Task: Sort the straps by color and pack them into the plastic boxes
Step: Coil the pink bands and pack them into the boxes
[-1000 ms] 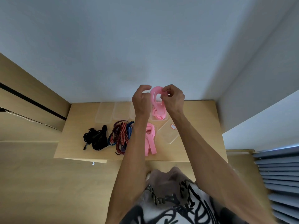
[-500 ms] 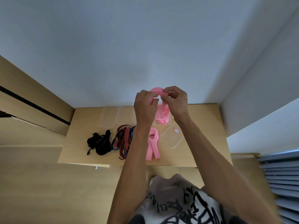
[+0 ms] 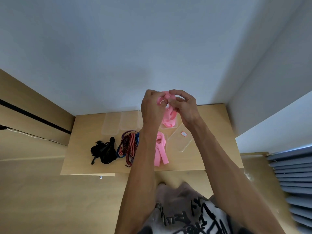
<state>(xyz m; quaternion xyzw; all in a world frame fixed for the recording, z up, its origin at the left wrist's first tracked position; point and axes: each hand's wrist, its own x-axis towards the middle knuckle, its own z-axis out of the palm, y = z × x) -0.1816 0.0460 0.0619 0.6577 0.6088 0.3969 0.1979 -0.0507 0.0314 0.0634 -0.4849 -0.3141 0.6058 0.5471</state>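
Bench (image 3: pixel 211 125): bare strip at right, beyond the clear lid (image 3: pixel 180 141). Left end bare beside the black straps (image 3: pixel 103 152). Middle crowded: striped straps (image 3: pixel 129 146), pink straps (image 3: pixel 160 152), clear boxes (image 3: pixel 118 124) along the wall (image 3: pixel 118 56).

A pink strap (image 3: pixel 163 100) is held up in the air above the worktop, looped between the fingertips of the left hand (image 3: pixel 152 107) and the right hand (image 3: pixel 184 107); its lower coils (image 3: pixel 169 119) hang down into a clear plastic box (image 3: pixel 175 127) at the back. More pink straps (image 3: pixel 160 152) lie folded flat nearer the front edge. Left of them sits a tangle of red-and-black striped and blue straps (image 3: pixel 129 146), and further left a bunch of black straps (image 3: pixel 103 152). Two clear boxes (image 3: pixel 118 124) stand side by side at the back left. A clear lid (image 3: pixel 180 141) with a small red label lies tilted to the right of the pink straps.
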